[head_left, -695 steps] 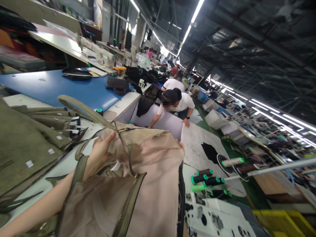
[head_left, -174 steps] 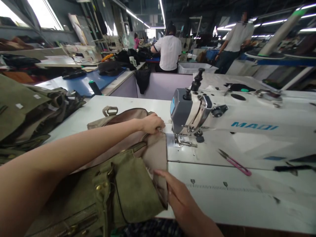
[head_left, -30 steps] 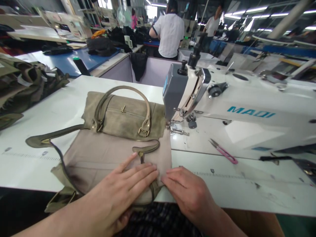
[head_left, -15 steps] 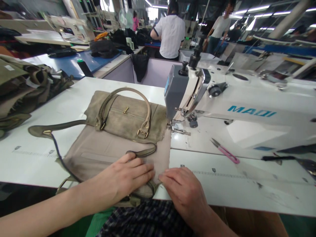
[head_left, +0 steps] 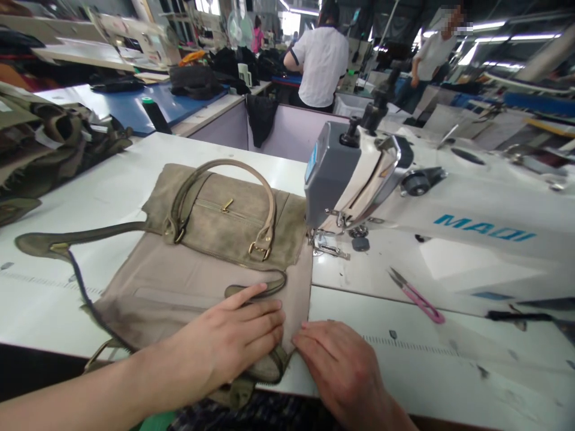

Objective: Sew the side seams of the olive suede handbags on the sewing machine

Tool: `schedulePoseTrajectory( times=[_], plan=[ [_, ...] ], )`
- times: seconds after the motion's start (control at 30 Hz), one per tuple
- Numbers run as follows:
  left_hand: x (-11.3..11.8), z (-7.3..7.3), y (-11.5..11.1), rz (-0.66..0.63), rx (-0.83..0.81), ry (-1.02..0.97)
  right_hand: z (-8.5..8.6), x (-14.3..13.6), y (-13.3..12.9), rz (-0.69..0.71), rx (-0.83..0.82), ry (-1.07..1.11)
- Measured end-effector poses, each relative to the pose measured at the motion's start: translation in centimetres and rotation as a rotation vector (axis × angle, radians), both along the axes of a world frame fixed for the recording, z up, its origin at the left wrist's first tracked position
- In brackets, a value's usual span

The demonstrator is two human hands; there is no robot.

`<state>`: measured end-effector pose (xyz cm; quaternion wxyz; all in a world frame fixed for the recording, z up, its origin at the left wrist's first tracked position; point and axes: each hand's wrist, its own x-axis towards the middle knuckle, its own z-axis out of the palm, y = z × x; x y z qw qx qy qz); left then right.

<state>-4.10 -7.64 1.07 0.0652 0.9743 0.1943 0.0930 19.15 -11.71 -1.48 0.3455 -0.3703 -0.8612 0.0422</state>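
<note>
- Since the frame of about six seconds ago, the olive bag is being spread flat from its folded position, and the left hand is being kept nearer the front edge.
- Left grip: open; the palm is being laid over the beige lining, with the forefinger being rested on a zip end tab.
- Right grip: the fingertips of the right hand are being held together at the right edge of the lining; whether the edge is being pinched cannot be told.
- Bag location: the bag is being supported by the white desk, left of the sewing machine. Its right edge is being positioned at the presser foot; whether it is being clamped there cannot be told.
- The arched handle is being laid over the olive panel, around the zip pull.
- Pink-handled snips are being carried by the desk, right of the presser foot.
- Olive pieces are being stacked at the far left.
- A black thread cone is being kept upright but tilted beyond the desk.
</note>
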Motion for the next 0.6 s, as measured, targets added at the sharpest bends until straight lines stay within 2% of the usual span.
schedulePoseTrajectory(
  times=[0.37, 0.6],
  plan=[
    [0.5, 0.4, 4.0, -0.073, 0.101, 0.061, -0.3, 0.6, 2.3, -0.015, 0.048, -0.092],
    [0.0, -0.5, 5.3, -0.127, 0.094, 0.049, -0.5, 0.9, 2.8, 0.023, 0.036, -0.139]
  ],
)
